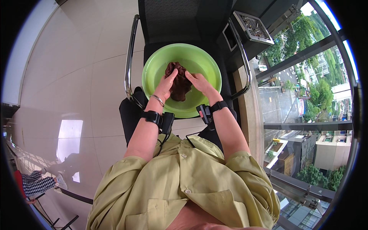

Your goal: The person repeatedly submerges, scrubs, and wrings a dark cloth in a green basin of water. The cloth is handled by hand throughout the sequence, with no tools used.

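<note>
A bunched, wet-looking dark brown cloth [181, 83] is held over a light green plastic basin [149, 69]. My left hand [166, 84] grips its left side, thumb pressed on top. On the other side my right hand [199, 82] pinches the upper right of the cloth between thumb and fingers. Most fingertips are hidden behind the fabric. Shallow water [201, 69] covers the basin's bottom, and the cloth's lower end hangs at or just above it; I cannot tell which.
The basin stands on a black chair [172, 23] with chrome armrests [130, 57] on both sides. A bin with a metal grate [253, 27] holding cigarette butts is at the far right, beside a large window [304, 92]. Another person [37, 184] sits at the lower left.
</note>
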The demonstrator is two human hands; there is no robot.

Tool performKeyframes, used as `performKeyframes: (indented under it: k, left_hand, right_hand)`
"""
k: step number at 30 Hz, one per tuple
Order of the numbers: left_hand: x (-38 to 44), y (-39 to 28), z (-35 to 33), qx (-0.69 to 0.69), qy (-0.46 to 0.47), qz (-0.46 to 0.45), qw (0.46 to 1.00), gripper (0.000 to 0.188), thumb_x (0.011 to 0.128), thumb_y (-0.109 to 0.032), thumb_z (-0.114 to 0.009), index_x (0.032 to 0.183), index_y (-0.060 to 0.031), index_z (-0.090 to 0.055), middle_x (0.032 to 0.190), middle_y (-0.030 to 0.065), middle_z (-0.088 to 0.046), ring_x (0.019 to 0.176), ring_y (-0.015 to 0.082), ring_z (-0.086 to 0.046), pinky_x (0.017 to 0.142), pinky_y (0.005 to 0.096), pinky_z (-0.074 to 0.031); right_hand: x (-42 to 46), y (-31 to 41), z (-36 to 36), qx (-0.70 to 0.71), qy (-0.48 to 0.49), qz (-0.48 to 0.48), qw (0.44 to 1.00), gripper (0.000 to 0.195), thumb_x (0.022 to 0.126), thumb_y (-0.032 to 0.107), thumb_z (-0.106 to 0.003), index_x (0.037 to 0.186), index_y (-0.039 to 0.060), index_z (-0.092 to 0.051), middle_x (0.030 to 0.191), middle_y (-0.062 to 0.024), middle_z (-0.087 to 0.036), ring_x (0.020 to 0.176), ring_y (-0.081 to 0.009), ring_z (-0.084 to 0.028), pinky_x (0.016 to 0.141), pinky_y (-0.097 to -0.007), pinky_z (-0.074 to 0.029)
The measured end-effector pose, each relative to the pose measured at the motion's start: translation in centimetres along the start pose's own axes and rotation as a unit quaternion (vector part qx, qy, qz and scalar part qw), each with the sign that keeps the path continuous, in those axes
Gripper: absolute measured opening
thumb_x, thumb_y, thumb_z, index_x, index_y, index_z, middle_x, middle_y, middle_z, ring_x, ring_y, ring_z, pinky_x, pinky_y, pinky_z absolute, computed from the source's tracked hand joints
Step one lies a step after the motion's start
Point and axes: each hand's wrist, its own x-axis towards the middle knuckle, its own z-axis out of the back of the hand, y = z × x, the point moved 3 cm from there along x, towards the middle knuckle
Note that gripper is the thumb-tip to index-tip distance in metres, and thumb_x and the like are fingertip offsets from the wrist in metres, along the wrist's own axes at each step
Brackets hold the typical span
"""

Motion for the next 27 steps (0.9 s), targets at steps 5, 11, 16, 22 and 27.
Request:
performKeyframes:
  k: [5,11,16,22,27]
  left_hand:
    - [-0.2,-0.1,0.9,-0.018,0.011,0.002,1.000,0.047,0.087,-0.028,-0.066,0.126,-0.0064,-0.050,0.118,0.0061,-0.058,0.107,0.0193,-0.056,0.093,0.0357,-0.045]
    - [-0.5,0.0,0.6,0.107,-0.014,-0.003,0.994,0.057,0.079,-0.025,-0.075,0.123,-0.0001,-0.051,0.117,0.0085,-0.059,0.106,0.0198,-0.056,0.091,0.0331,-0.045]
    - [0.3,0.3,1.3,0.217,-0.005,-0.062,0.974,0.056,0.075,-0.013,-0.076,0.122,0.0026,-0.051,0.115,0.0110,-0.059,0.103,0.0225,-0.057,0.089,0.0336,-0.045]
    - [1.0,0.2,3.9,0.195,-0.093,-0.010,0.976,0.042,0.068,0.005,-0.058,0.110,0.0069,-0.058,0.099,0.0111,-0.061,0.087,0.0229,-0.057,0.079,0.0322,-0.046]
    - [1.7,-0.2,6.0,0.240,-0.202,-0.043,0.949,0.036,0.067,0.008,-0.047,0.099,0.0082,-0.063,0.088,0.0116,-0.062,0.081,0.0229,-0.057,0.074,0.0327,-0.046]
  right_hand:
    - [0.7,-0.6,1.0,-0.058,-0.021,-0.001,0.998,0.059,0.092,0.049,-0.052,0.083,-0.0080,-0.060,0.068,-0.0053,-0.056,0.065,-0.0137,-0.048,0.060,-0.0311,-0.043]
    - [-0.3,2.7,0.4,0.068,-0.050,0.011,0.996,0.053,0.091,0.045,-0.056,0.084,-0.0074,-0.060,0.069,-0.0039,-0.056,0.065,-0.0118,-0.048,0.057,-0.0301,-0.042]
    - [0.4,4.3,0.7,0.122,-0.060,0.171,0.976,0.036,0.085,0.026,-0.065,0.093,-0.0083,-0.061,0.077,-0.0096,-0.064,0.070,-0.0143,-0.058,0.063,-0.0304,-0.047]
    - [1.2,3.1,3.3,-0.030,-0.157,0.075,0.984,0.034,0.078,0.024,-0.068,0.093,-0.0064,-0.062,0.072,-0.0125,-0.065,0.067,-0.0192,-0.061,0.063,-0.0330,-0.047]
    - [2.4,1.9,4.2,-0.129,-0.198,0.063,0.970,0.041,0.084,0.038,-0.062,0.086,-0.0031,-0.061,0.071,-0.0200,-0.062,0.069,-0.0345,-0.062,0.066,-0.0380,-0.047]
